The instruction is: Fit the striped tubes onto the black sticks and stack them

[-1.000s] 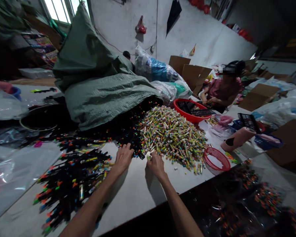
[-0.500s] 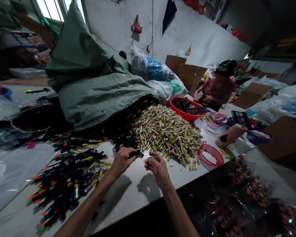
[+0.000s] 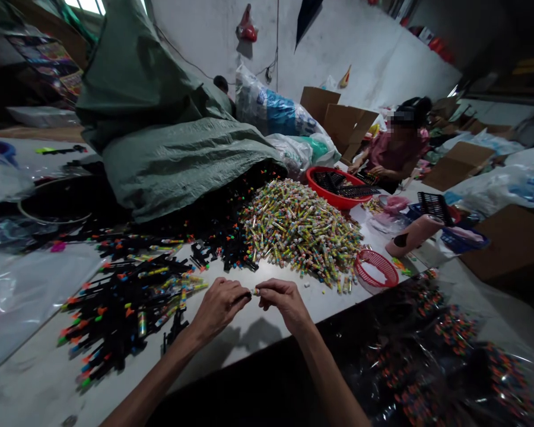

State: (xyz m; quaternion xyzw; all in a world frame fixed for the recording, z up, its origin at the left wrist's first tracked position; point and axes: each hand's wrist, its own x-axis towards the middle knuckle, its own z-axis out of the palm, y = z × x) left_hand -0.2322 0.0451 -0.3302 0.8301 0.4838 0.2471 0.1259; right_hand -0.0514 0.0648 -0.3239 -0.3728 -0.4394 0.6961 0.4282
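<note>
My left hand (image 3: 222, 303) is closed around a small black plastic toy part, mostly hidden by the fingers. Opposite it, my right hand (image 3: 285, 301) pinches a small clear tube (image 3: 256, 292) with a pale end, which meets the black part between my fingertips. Just beyond my hands lies a large heap of candy-filled tubes (image 3: 300, 228) with yellow-green labels. Black toy guns (image 3: 115, 314) with orange and green tips, some with tubes on them, are piled to the left. More black toy guns (image 3: 204, 254) lie loose beside the heap.
A green woven sack (image 3: 182, 160) spills black toys behind the heap. A red basin (image 3: 333, 198) holds black trays, near a co-worker (image 3: 394, 151). A red basket (image 3: 376, 270) and pink bottle (image 3: 413, 234) stand right. Filled clear bags (image 3: 454, 362) lie below the table's edge.
My hands have come together, so the tube in the right now meets the black part in the left. My right fingers have closed further round the tube. The view has shifted slightly.
</note>
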